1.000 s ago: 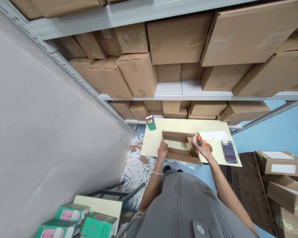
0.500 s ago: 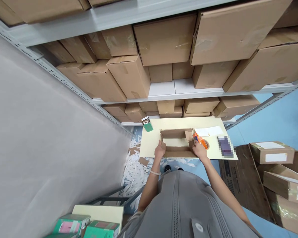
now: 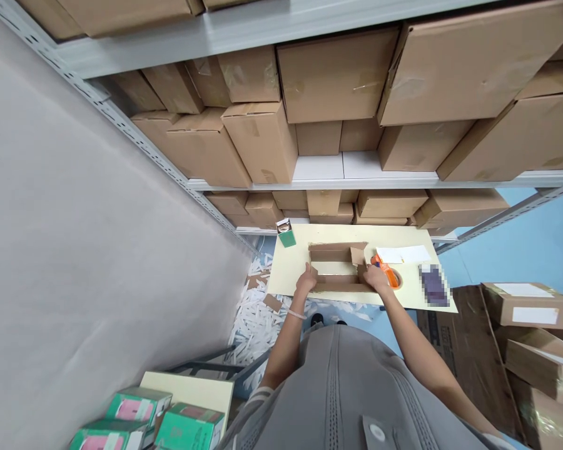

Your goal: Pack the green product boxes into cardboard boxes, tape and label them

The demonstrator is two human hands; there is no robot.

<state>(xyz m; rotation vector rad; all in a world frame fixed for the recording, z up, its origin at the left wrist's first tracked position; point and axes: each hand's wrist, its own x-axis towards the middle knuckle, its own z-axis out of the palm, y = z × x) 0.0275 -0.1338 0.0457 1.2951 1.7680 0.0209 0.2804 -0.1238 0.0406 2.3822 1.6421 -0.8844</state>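
An open cardboard box lies on a cream tabletop, its inside showing the same pale colour. My left hand is closed on the box's left end, thumb up along the wall. At the right end, my right hand grips the wall beneath a raised flap; some fingers are hidden. Just beyond that hand sits an orange tape dispenser with a roll of tape. A small green carton, open at the top, stands at the back left. White paper lies at the back right.
A dark blurred-out item rests on the table's right. Shelves full of cardboard boxes rise ahead, beside a grey wall. Paper strips litter the floor. Green boxes stand lower left, taped cartons at right.
The view has shifted, so the table and shelves appear slightly farther right. My right hand now sits nearer the box's right end; both hands remain on the box.
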